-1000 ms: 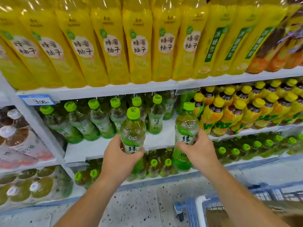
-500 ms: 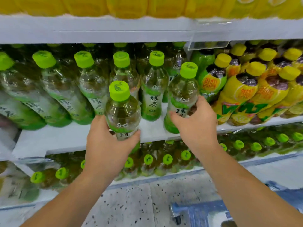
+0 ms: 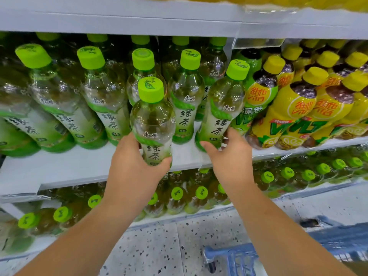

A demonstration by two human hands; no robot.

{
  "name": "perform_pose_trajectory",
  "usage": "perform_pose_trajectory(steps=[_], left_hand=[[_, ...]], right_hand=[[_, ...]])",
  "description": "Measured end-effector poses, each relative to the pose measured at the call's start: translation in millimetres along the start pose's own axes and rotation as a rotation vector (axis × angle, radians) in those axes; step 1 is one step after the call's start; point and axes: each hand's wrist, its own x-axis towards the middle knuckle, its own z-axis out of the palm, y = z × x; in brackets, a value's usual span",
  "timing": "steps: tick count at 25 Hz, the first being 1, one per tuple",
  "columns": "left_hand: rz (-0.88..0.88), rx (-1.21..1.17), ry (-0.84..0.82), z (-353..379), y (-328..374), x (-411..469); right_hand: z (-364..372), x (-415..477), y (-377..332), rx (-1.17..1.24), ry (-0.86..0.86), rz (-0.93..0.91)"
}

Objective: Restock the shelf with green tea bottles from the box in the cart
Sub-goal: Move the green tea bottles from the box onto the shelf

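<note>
Two hands, one bottle each. Left hand curls fingers and thumb round the lower label of an upright clear plastic green tea bottle with lime-green cap, at the front edge of the white shelf board. Whether its base rests there, cannot tell. Right hand wraps the bottom of a second green tea bottle, which is tilted, base on the board at the row's right end, just beside the yellow-capped yellow-label bottles.

Green tea btls labelled "绿茶".
</note>
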Motion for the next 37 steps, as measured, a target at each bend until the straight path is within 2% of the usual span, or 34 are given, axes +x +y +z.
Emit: perform_pose_trajectory(steps=[9,14,22,25,28,32,37], left_hand=[[0.076,0.065,-0.050,-2.8,-14.1,6.3],[0.116,0.110,-0.027,-1.7,-18.4,6.8],[0.137,0.171,-0.081,-6.8,-18.6,15.0],[0.136,0.163,-0.147,-12.1,-22.7,20.3],[0.148,0.128,-0.223,-13.2,-24.3,26.8],[0.192,0.035,-0.269,-28.9,-26.6,18.9],[0.184,0.078,-0.120,-87.6,-59.7,-11.2]], right_hand=[[26.6,24.1,1.4,0.050,0.074,0.059],[32.4,26.2,2.8,0.061,0.042,0.075],[15.8,11.4,-11.1,-0.003,-0.026,0.060],[0.7,-17.9,-35.4,0.140,-0.010,0.054],[-6.9,-44.7,-53.9,0.321,-0.084,0.010],[4.3,-67.4,-90.5,0.482,-0.359,-0.011],[34.5,-95.6,-142.5,0.526,-0.451,-0.077]])
